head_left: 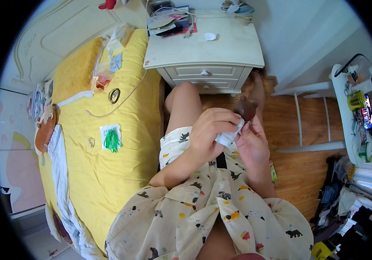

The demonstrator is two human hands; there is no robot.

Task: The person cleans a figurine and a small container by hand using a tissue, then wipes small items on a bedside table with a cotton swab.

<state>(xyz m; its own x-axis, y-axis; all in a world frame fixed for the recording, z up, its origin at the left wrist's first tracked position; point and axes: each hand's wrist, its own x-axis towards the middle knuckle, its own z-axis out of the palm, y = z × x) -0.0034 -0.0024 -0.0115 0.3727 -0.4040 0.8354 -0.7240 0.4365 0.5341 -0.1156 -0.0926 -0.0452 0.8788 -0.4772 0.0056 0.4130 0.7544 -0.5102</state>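
Observation:
Above my lap, both hands are close together around a small dark brown object (245,109) with a rounded head and ear-like bumps. My left hand (212,129) has its fingers closed on a crumpled white wipe or tissue (227,138), which touches the lower side of the brown object. My right hand (254,141) grips the brown object from below, thumb against the white wipe. The lower part of the brown object is hidden by the fingers and the wipe.
To the left is a yellow bed (136,173) with a clear bag of green strips (112,138), a dark ring-shaped item (114,95) and a cable. Ahead stands a white nightstand (225,52) with papers and a plug. At right, a white table (350,138) holds a phone (367,113) and jars.

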